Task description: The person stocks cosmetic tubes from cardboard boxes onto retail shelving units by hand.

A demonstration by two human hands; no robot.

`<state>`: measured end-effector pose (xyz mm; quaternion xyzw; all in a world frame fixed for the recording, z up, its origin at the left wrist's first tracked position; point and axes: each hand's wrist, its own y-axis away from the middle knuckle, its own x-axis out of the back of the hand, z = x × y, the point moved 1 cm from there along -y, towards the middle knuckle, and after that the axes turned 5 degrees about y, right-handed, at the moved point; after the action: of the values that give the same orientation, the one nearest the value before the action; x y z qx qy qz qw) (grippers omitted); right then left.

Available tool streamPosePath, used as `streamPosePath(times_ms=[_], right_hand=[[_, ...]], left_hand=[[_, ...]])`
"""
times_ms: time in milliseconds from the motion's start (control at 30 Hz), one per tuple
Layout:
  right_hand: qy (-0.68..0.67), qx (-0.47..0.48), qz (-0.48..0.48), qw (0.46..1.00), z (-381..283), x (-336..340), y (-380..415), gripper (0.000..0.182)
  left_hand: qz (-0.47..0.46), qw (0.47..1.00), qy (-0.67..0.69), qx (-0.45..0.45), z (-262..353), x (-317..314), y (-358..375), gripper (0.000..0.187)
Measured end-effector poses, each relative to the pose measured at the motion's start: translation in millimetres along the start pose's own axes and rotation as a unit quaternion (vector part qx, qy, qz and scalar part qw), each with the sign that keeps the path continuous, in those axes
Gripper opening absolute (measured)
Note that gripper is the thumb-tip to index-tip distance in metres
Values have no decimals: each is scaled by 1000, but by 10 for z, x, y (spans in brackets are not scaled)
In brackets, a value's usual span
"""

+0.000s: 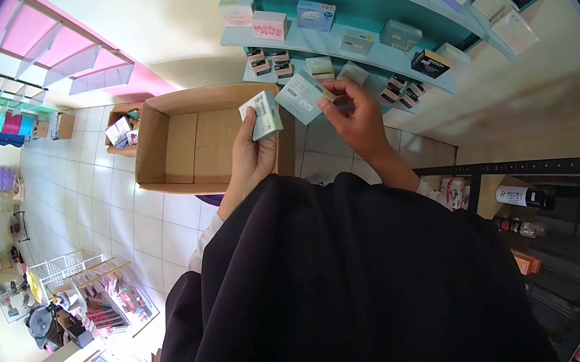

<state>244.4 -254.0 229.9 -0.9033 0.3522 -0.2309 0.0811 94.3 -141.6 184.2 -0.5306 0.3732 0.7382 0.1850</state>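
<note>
My left hand [254, 149] is closed on a small pale green box [266, 114] with printed text, held above the right side of a large cardboard box [212, 97]. Between the thumb and fingers of my right hand [355, 117] is a second pale green box [302, 96], its flat printed face turned up toward me. The two small boxes are close together, side by side. Inside the cardboard box, the brown bottom shows; its right part is partly covered by my left hand and the box in it.
Wall shelves [330, 42] with several product boxes stand ahead and to the right. A smaller carton [122, 149] with mixed goods sits left of the large one on the tiled floor [105, 198]. A dark rack [544, 166] with bottles is at my right.
</note>
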Motion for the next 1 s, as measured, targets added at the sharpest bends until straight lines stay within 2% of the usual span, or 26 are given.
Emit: streamPosePath(times_ms=[100, 200, 300, 400, 500, 600, 800, 900, 1000], right_hand=[[-69, -24, 28, 997, 67, -2, 35, 24], [-192, -74, 8, 979, 51, -3, 68, 24], [-198, -103, -19, 975, 68, -32, 118, 25], [-115, -49, -39, 991, 82, -11, 138, 27], [-36, -13, -26, 999, -24, 15, 164, 27], [-4, 29, -25, 999, -74, -13, 192, 27], [23, 34, -58, 997, 10, -23, 217, 25], [67, 67, -49, 994, -3, 15, 223, 23], [51, 58, -8, 997, 98, 131, 47, 22]], left_hand=[[-50, 998, -39, -11, -22, 168, -89, 26], [-84, 995, -54, 9, -22, 266, -107, 28], [-79, 981, -171, -43, -182, 155, -31, 31], [-95, 966, -235, -50, -283, 77, 47, 34], [-145, 987, -51, 41, -287, -34, 130, 37], [-150, 977, -151, -24, -382, -10, 96, 42], [-126, 979, -159, -30, -436, 27, 140, 46], [-115, 977, -175, -40, -452, 34, 170, 46], [-114, 975, -189, -15, -411, 66, 155, 44]])
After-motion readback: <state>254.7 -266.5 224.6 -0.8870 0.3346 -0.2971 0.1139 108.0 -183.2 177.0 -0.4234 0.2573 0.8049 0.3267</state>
